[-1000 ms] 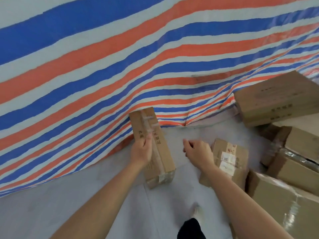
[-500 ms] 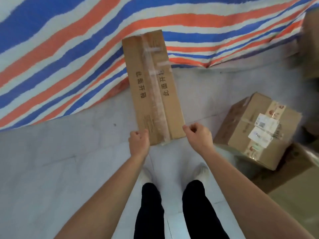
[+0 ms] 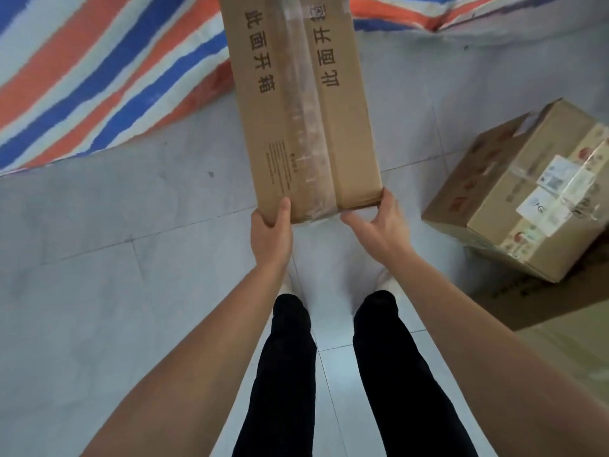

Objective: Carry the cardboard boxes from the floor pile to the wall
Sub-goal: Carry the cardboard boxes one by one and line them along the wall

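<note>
box [image 3: 342, 133] nearer now (printed 此面开箱); left hand [image 3: 270, 232], right hand [image 3: 379, 225]: each grip pinches a corner.

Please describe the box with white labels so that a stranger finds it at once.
Start at the striped tarp, then go down the grey tiled floor to the right of the person's legs. There sits a squat cardboard box. Unlike the long narrow box held by the left hand and right hand, it carries white labels.

The long box [image 3: 296, 103] runs past the top edge, far end unseen.
</note>
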A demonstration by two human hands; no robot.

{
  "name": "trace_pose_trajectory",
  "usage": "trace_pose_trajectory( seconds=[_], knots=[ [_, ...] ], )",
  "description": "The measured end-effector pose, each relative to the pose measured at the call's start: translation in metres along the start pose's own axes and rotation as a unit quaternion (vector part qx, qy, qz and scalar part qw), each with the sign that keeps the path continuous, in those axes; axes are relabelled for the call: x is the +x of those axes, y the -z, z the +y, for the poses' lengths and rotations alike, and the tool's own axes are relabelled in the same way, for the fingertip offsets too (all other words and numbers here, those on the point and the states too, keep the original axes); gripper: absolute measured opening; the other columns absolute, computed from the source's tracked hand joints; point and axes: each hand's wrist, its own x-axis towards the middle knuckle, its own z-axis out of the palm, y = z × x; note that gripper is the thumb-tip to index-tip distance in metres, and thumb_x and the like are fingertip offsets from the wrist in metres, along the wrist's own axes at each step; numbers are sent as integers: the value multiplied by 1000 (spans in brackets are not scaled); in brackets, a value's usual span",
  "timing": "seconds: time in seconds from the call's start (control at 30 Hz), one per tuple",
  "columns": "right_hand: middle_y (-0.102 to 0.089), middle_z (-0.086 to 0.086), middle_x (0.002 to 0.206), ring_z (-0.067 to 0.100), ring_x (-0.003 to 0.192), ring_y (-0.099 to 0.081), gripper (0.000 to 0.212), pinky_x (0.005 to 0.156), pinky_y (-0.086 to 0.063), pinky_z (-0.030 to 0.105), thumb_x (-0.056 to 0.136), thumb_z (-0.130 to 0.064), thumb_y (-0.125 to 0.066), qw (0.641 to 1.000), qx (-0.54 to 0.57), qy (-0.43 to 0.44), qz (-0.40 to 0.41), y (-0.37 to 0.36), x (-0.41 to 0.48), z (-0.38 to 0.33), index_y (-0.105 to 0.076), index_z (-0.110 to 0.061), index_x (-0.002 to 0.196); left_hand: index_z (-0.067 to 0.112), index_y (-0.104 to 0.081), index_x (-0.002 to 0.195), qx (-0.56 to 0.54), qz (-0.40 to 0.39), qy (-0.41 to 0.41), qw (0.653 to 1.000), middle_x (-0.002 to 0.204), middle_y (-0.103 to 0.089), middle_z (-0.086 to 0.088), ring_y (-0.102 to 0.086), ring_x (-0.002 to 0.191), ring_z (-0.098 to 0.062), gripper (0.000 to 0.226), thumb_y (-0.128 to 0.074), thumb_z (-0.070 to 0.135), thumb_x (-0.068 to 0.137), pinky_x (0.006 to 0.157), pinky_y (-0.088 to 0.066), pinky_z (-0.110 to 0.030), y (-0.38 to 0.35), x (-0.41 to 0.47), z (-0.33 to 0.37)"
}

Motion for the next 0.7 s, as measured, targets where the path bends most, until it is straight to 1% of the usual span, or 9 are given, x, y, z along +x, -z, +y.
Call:
trace_pose_trajectory(
  seconds=[0.07, 0.13, 0.27, 0.33, 0.4, 0.47, 0.5, 0.6, 0.7],
  knots=[
    [-45, 10, 134, 30, 130, -41, 84, 108, -33, 37, 80, -45, -72, 998, 34, 16, 42, 11, -21, -23, -37, -8, 146, 19, -53, 127, -21, 6, -22, 1000, 110, -61, 16, -60, 102, -4, 47, -60, 50, 93, 89, -46, -22, 13, -21, 20],
    [-42, 8, 134, 26, 131, -39, 92, 111, -32, 38, 72, -53, -65, 995, 64, 32, 75, 23, -41, -44, -37, -9, 147, 22, -54, 127, -40, 15, -51, 998, 107, -61, 21, -58, 98, 6, 45, -60, 50, 93, 84, -46, -19, 24, -43, 39],
    [-39, 0, 130, 15, 127, -36, 87, 111, -30, 33, 74, -55, -63, 981, 108, 109, 118, 59, -86, -100, -38, -13, 146, 26, -54, 122, -83, 33, -94, 992, 108, -63, 16, -63, 100, -5, 48, -56, 61, 90, 91, -53, -32, 59, -81, 105],
    [-39, 1, 134, 11, 125, -35, 86, 108, -30, 29, 78, -53, -66, 972, 112, 165, 127, 76, -106, -132, -36, -13, 148, 25, -52, 122, -92, 41, -120, 988, 108, -60, 15, -61, 103, -9, 47, -53, 61, 92, 90, -51, -31, 79, -97, 145],
    [-40, 3, 142, 12, 128, -38, 87, 106, -32, 28, 82, -50, -69, 962, 118, 209, 131, 86, -125, -158, -31, -14, 152, 23, -48, 134, -103, 46, -147, 983, 119, -56, 12, -55, 114, -12, 52, -50, 57, 96, 95, -44, -30, 100, -112, 178],
    [-39, 4, 148, 17, 134, -40, 93, 107, -35, 30, 81, -53, -70, 953, 106, 248, 139, 92, -145, -179, -26, -15, 154, 25, -44, 142, -112, 54, -160, 979, 140, -52, 6, -50, 127, -17, 62, -49, 63, 93, 106, -41, -36, 119, -123, 195],
    [-38, 4, 150, 18, 136, -39, 98, 107, -36, 31, 78, -58, -69, 948, 91, 270, 142, 92, -159, -188, -23, -16, 154, 27, -45, 141, -117, 60, -159, 979, 142, -51, 4, -50, 127, -19, 63, -49, 65, 92, 107, -42, -39, 131, -132, 198],
    [-36, 7, 153, 24, 139, -38, 111, 114, -37, 44, 70, -72, -62, 942, 52, 302, 138, 90, -199, -205, -19, -17, 155, 26, -52, 128, -137, 91, -134, 977, 126, -60, 2, -57, 114, -20, 53, -48, 65, 92, 100, -47, -40, 165, -160, 192],
    [-34, 11, 153, 28, 140, -36, 110, 115, -36, 52, 71, -68, -62, 935, 9, 342, 95, 82, -250, -224, -17, -13, 155, 28, -56, 109, -185, 149, -115, 964, 106, -65, 3, -61, 99, -20, 44, -48, 67, 89, 95, -52, -44, 215, -208, 174]
  ],
)
